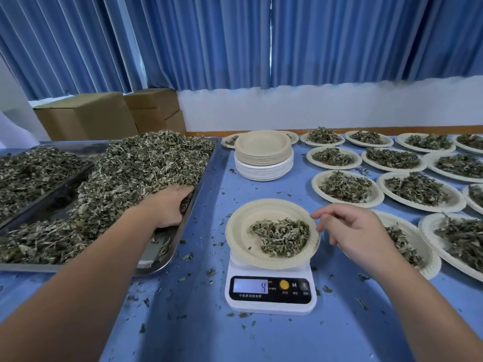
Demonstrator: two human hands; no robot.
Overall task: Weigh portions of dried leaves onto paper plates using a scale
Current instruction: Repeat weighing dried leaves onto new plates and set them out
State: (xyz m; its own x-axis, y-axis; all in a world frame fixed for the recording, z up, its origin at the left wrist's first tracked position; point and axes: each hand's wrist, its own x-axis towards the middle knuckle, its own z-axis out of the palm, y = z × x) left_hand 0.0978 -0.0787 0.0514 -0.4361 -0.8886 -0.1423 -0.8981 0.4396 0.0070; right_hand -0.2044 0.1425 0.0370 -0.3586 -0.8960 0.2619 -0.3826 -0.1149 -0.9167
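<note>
Blue table: left hand grips leaves, right hand beside plate.

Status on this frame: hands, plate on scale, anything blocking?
Left hand buried in dried leaves, metal tray. Right hand open beside paper plate on scale, small portion loaded. Nothing blocking.

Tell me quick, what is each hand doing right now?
Left hand: fingers buried in the dried leaves; grip cannot be told.
Right hand: open, loosely curled, holding nothing, beside the plate on the scale.
</note>
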